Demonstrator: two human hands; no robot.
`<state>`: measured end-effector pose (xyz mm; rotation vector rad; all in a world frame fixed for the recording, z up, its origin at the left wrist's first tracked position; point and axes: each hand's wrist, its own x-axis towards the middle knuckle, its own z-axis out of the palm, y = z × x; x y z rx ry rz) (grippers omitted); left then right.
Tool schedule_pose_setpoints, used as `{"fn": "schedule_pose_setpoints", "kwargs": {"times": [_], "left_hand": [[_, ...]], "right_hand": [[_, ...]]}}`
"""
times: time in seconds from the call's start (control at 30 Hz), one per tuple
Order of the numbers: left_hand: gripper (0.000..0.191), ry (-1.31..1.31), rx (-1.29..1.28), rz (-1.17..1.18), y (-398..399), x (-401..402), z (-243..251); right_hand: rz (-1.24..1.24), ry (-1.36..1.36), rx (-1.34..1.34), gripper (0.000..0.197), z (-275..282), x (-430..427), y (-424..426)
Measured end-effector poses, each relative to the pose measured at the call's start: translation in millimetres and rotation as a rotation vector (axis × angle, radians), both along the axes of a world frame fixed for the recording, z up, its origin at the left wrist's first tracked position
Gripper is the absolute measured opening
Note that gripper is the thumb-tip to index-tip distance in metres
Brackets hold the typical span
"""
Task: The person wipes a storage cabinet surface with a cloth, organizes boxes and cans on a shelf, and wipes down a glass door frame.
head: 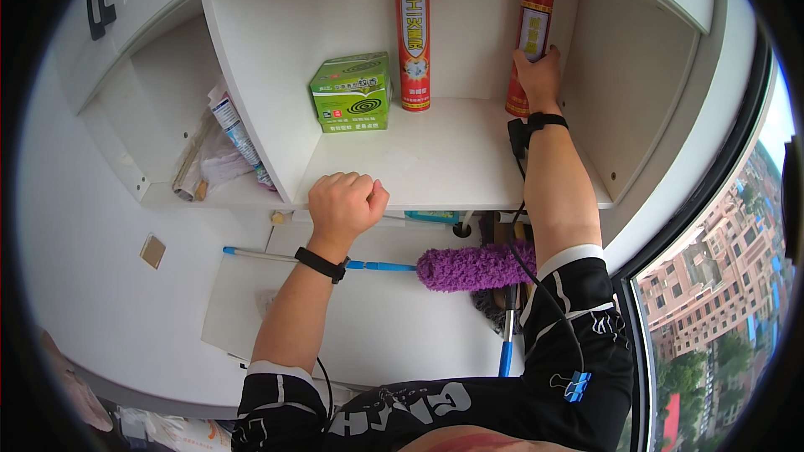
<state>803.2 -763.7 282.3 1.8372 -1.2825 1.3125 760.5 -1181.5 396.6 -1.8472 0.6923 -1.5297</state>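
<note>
My right hand (541, 80) is closed round the lower part of a red aerosol can (537, 19), which leans slightly at the right of the cabinet compartment. A second red aerosol can (413, 37) stands upright near the back, left of it. Beside that one sits a green mosquito-coil box (352, 94). My left hand (347, 206) is a fist with no object visible in it, at the front edge of the shelf (402, 169), below the box. Both wrists wear black straps. Whether the held can's base touches the shelf I cannot tell.
A narrow left compartment holds a tube (237, 132) and plastic bags (220, 166). Under the shelf, a purple fluffy duster (474, 267) lies across a blue-handled pole (506, 351). The cabinet's side panel (634, 88) and a window (703, 301) bound the right. A black cable hangs along my right arm.
</note>
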Motion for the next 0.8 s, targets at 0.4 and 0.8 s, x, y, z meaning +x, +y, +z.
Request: {"fn": "schedule_pose_setpoints", "kwargs": {"times": [0.4,0.8], "left_hand": [[0.031,0.009,-0.007,-0.005,2.6,-2.6,1.4],[0.032,0.019,-0.005,0.009,1.7,0.2,0.3]], "right_hand": [[-0.178,0.204,-0.147,0.074,0.2,9.5,4.5],[-0.021,0.277,-0.013,0.069,12.6,16.1,36.8]]}}
